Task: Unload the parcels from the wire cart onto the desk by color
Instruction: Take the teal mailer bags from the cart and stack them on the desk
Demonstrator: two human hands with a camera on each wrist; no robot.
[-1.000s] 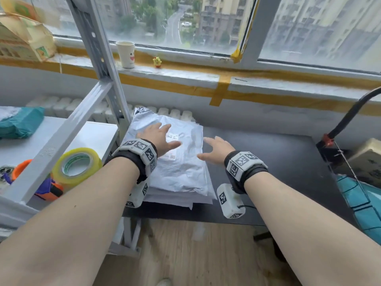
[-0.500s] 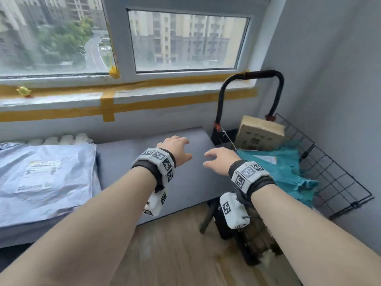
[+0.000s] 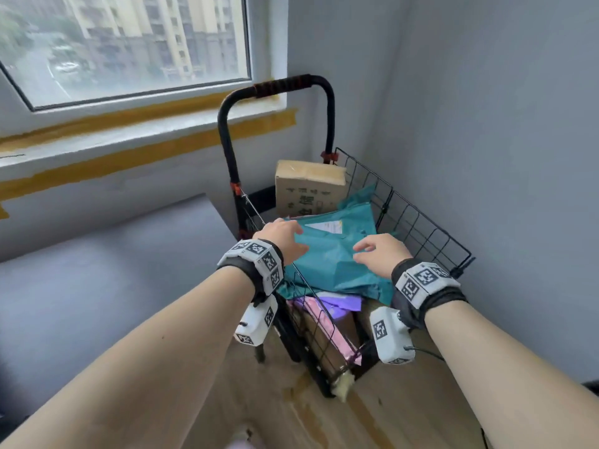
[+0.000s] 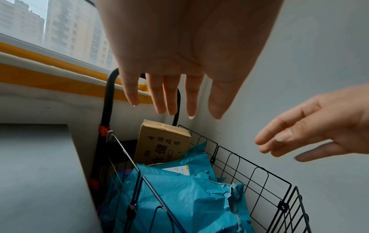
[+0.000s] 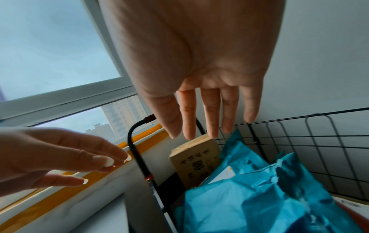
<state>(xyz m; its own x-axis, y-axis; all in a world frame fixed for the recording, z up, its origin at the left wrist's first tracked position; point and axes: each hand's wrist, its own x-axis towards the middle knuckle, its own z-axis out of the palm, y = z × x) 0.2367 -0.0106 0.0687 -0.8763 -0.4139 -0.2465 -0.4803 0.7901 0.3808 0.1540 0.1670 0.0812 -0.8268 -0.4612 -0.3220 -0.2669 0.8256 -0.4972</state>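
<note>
A black wire cart stands in the room's corner beside the grey desk. On top of its load lies a teal plastic parcel with a white label. Behind it a brown cardboard box stands upright. Purple and pink parcels show underneath. My left hand hovers over the teal parcel's left side, fingers straight and spread. My right hand hovers over its right side, equally open. Neither hand holds anything.
The cart's black handle rises at the back, against a windowsill with yellow tape. A grey wall closes the right side. Wooden floor lies below the cart.
The view has swung right from the grey parcels stacked on the desk to the cart. Both empty hands moved from the desk over to above the teal parcel.
</note>
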